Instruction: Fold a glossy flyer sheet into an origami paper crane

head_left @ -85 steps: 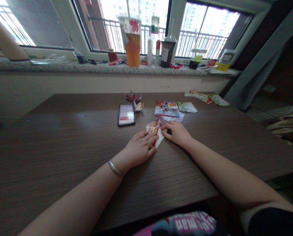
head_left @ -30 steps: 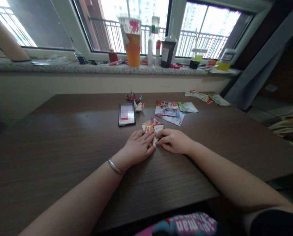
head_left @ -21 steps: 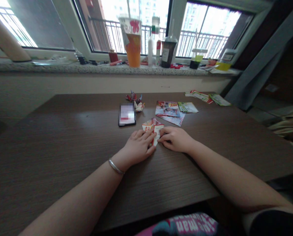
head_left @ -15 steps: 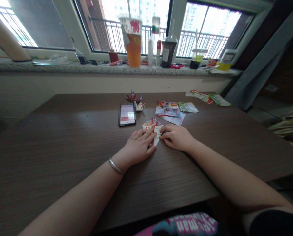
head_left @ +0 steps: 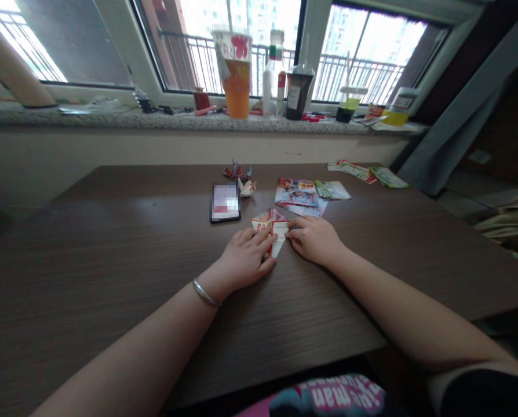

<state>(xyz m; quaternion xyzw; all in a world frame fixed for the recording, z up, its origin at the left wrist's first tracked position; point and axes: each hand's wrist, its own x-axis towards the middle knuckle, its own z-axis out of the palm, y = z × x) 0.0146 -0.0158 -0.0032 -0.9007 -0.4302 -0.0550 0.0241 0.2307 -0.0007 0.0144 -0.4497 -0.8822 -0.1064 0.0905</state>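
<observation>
A small piece of printed red and white paper [head_left: 274,229], partly folded, lies flat on the dark wooden table [head_left: 111,243] in front of me. My left hand [head_left: 244,260], a silver bangle on its wrist, lies flat on the paper's left half with fingers stretched out. My right hand [head_left: 313,238] rests at the paper's right edge, its curled fingertips pressing down on a folded white flap.
A dark phone [head_left: 225,202] lies just beyond the paper. Folded paper figures [head_left: 240,178] sit behind it. Printed leaflets [head_left: 302,194] and more papers [head_left: 363,172] lie to the right. Drink cups [head_left: 236,72] and bottles [head_left: 271,72] line the stone windowsill.
The paper has been folded narrower, with a white flap now turned over its right side. My right hand slid up along that flap; my left hand stayed put.
</observation>
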